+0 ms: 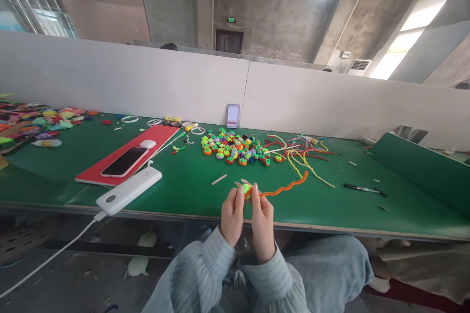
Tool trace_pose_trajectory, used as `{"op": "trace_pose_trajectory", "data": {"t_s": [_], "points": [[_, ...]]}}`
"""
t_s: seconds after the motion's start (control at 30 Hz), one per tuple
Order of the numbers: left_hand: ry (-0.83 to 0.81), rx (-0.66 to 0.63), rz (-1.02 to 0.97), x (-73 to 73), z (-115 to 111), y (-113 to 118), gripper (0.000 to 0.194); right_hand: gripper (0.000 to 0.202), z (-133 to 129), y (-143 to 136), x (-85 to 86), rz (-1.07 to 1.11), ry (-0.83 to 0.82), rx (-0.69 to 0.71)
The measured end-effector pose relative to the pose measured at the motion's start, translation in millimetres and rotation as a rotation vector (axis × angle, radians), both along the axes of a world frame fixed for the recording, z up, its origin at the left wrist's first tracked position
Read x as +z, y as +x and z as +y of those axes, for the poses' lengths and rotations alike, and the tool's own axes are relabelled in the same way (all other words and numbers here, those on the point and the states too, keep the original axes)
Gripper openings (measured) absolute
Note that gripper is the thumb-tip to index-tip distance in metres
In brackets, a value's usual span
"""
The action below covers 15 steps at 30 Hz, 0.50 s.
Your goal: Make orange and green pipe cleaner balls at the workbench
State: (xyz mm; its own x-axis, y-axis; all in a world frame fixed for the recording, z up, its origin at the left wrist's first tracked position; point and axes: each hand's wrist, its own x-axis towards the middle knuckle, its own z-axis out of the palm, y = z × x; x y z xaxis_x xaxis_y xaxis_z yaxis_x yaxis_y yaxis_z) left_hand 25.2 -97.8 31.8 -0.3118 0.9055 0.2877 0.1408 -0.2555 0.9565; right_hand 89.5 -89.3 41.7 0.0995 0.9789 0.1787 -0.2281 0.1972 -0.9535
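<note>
Just above the front edge of the green table, my left hand (233,212) and my right hand (263,217) pinch a small craft piece of green and orange pipe cleaner (247,190) between them. Its bright green part lies at the left fingertips. From the right fingertips a wavy orange pipe cleaner (284,189) sticks out to the right, its far end raised. Beyond the hands lies a pile of small colourful pipe-cleaner pieces (235,147). Loose yellow, red and white pipe cleaners (304,159) spread to the right of that pile.
At left, a phone (125,162) lies on a red folder (161,133), with a cabled white power bank (130,190) in front. A black pen (364,189) lies right. A white partition (176,83) backs the table (205,200). Another colourful heap (47,120) sits far left.
</note>
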Motion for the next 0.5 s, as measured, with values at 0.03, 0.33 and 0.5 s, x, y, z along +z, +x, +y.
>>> {"op": "trace_pose_trajectory", "data": {"t_s": [0.03,0.33,0.5], "points": [[0.003,-0.003,0.011,0.1,0.0,-0.4,0.038,0.039,-0.1,0.1,0.7,-0.019,0.004,-0.002],[0.030,0.029,-0.026,-4.8,1.9,-1.0,0.037,0.040,-3.6,0.0,2.5,-0.073,0.017,0.051],[0.018,0.019,-0.126,-4.2,-0.4,-2.4,0.039,0.038,0.1,3.5,1.2,-0.114,0.062,-0.008]]}}
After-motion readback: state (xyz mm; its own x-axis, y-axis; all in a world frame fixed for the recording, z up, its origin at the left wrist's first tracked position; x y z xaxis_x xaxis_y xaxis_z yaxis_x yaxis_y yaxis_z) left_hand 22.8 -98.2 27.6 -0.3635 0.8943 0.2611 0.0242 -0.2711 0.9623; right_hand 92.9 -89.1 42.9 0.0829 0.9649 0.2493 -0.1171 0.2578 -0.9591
